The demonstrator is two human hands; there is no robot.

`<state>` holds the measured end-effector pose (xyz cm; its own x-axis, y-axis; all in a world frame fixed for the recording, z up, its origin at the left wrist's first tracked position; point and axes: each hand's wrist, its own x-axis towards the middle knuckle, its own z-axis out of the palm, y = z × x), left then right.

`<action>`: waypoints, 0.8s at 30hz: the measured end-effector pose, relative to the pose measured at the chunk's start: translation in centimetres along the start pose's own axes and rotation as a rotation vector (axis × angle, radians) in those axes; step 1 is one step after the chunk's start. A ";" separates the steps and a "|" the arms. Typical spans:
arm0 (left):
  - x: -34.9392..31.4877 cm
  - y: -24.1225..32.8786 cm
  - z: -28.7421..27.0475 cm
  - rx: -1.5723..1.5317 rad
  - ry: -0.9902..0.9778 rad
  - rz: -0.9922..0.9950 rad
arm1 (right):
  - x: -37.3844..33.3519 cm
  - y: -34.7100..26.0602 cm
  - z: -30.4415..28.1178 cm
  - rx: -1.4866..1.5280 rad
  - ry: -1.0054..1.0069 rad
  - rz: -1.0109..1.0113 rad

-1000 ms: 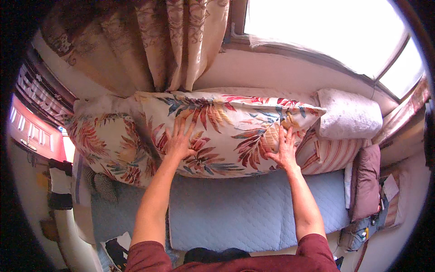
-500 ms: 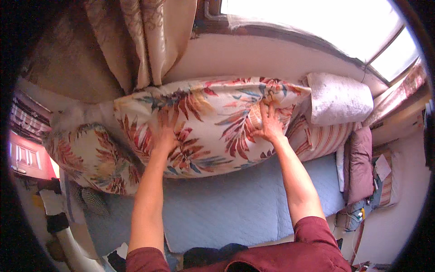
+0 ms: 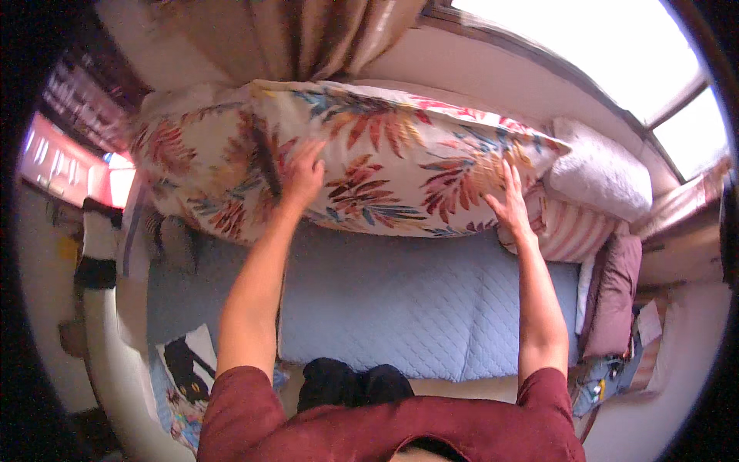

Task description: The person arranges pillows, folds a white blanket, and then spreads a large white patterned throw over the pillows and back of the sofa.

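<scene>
- Dark red short-sleeved top, its sleeves ending above the elbows, plain and without print.
- Both forearms bare: no watch, bracelet or glove.
- Left hand [image 3: 302, 175] and right hand [image 3: 510, 206] bare, no rings visible on the fingers.

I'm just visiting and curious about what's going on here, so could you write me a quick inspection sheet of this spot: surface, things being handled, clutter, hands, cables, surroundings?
Surface: pale blue quilted mattress pad on a bed.
Things handled: large cream pillow with red and blue leaf print, lying across the head of the bed; a second leaf-print pillow beside it on the left.
Clutter: white fluffy cushion, pink striped pillow, mauve cloth bundle at the right edge.
Hands: left hand and right hand both flat on the large pillow, fingers spread, not gripping.
Cables: nothing seen.
Surroundings: beige patterned curtain and bright window above.
</scene>
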<state>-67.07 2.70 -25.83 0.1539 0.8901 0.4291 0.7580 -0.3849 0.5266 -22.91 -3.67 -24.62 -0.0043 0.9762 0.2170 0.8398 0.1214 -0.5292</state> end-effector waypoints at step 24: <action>0.5 -6.9 -6.6 -0.382 -0.094 -0.570 | 0.5 9.0 -1.9 0.597 0.469 0.687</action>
<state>-76.40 4.23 -24.37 -0.1351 0.9897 -0.0481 0.4628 0.1059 0.8801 -14.31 -2.46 -27.76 0.6965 0.7154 -0.0558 0.1728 -0.2427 -0.9546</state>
